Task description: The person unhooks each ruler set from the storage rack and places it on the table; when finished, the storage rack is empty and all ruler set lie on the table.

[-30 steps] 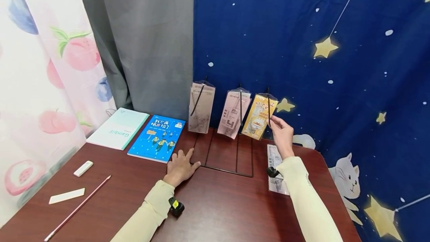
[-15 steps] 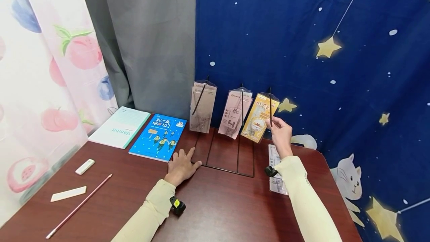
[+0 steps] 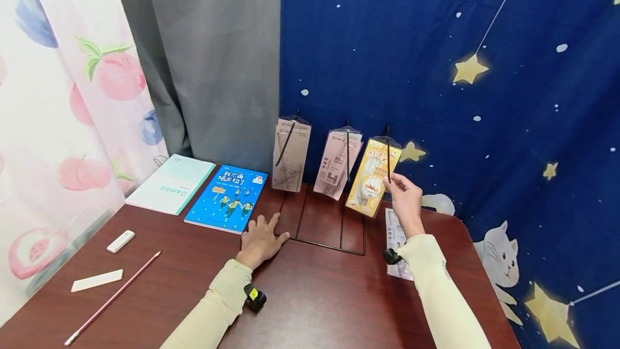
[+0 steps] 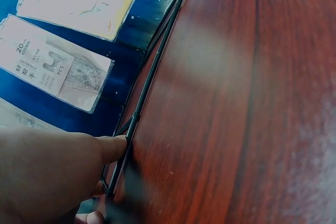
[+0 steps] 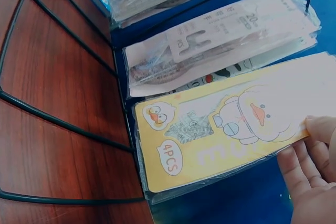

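Observation:
A yellow ruler-set pack (image 3: 370,179) with a duck print hangs on the right-hand hook of a black wire rack (image 3: 329,246). My right hand (image 3: 408,203) pinches the pack's right edge between thumb and fingers, clearest in the right wrist view, where "4PCS" is printed on the pack (image 5: 173,163). My left hand (image 3: 261,244) lies with fingers spread at the rack's left base corner, and its thumb touches the base wire (image 4: 152,80). On the middle hook hang pink ruler packs (image 3: 336,166). Brownish packs (image 3: 290,158) hang on the left hook.
Another ruler pack (image 3: 398,268) lies on the table (image 3: 310,306) under my right forearm. Left of the rack are a blue book (image 3: 227,198) and a white notebook (image 3: 169,187). Farther left lie a pencil (image 3: 113,298), a white strip (image 3: 97,280) and a small white block (image 3: 121,241).
The yellow pack has come forward and lower on its hook, with my right hand holding its edge. My left hand stays at the rack's base.

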